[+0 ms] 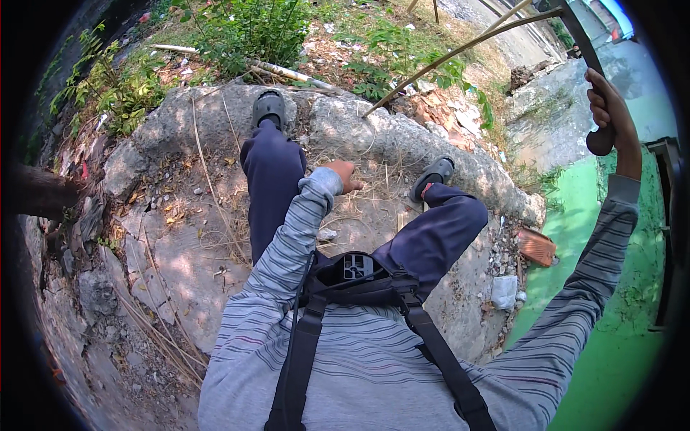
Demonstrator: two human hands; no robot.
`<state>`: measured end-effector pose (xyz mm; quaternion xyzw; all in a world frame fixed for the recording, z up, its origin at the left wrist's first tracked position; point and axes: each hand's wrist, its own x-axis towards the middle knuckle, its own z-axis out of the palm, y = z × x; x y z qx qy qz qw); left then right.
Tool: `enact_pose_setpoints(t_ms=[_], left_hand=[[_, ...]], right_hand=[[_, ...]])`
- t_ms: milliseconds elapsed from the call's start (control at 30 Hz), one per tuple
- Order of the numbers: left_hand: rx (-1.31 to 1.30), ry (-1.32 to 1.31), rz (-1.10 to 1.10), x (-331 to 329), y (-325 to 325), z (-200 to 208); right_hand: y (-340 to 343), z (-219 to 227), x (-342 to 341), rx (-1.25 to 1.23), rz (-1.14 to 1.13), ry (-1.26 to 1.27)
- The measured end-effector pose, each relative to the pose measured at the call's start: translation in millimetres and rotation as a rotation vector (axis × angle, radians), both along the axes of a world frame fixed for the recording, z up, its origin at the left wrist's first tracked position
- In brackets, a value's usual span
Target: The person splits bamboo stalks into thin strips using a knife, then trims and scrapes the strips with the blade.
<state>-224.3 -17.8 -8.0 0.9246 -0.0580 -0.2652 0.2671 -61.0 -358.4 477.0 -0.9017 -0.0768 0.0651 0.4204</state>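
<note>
Right hand up high at the far right, fingers wrapped fully round the brown grip of a dark-bladed machete. Grip looks firm; blade points up and away from the body.

Brown stick slants from the concrete kerb toward the machete. Its upper end meets the blade in view; whether they touch, I can't tell. A paler stick slants close by.

Left hand low in front, knuckles up, fingers curled in. Can't see into the palm, so can't say whether it has hold of anything. Dry strips litter the ground below it.

Left shoe planted up on the kerb, right shoe just inside it.

My reading: blade-work, with the machete at the raised part of a stroke or being held clear. Either way, the next move calls for a controlled blade path, the left hand and both shoes kept off that line. I'd also want the stick's lower end steadied first; a loose one could kick sideways under a blow.
</note>
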Motion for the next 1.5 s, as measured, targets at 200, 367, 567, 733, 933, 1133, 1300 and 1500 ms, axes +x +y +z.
enact_pose_setpoints(t_ms=[200,367,567,733,933,1133,1300,1500], left_hand=[[0.008,-0.013,0.018,-3,-1,1],[-0.032,-0.027,0.024,-5,7,4],[-0.057,-0.093,0.035,-1,-1,6],[-0.071,-0.066,0.059,-4,5,1],[-0.058,-0.048,0.039,-6,0,14],[-0.067,-0.063,0.020,-4,-3,-5],[-0.075,-0.056,0.009,1,-5,-3],[-0.061,-0.061,0.048,-9,8,-2]], right_hand=[[-23,55,6,0.020,-0.045,-0.035],[-21,126,-13,-0.014,0.018,-0.046],[0,-6,23,-0.163,0.075,0.104],[20,-66,-8,0.021,-0.022,0.016],[10,-80,-58,0.149,0.104,-0.087],[18,-84,-75,0.127,0.011,-0.138],[-1,11,-89,0.041,-0.100,-0.281],[4,-70,-67,0.107,-0.033,-0.101]])
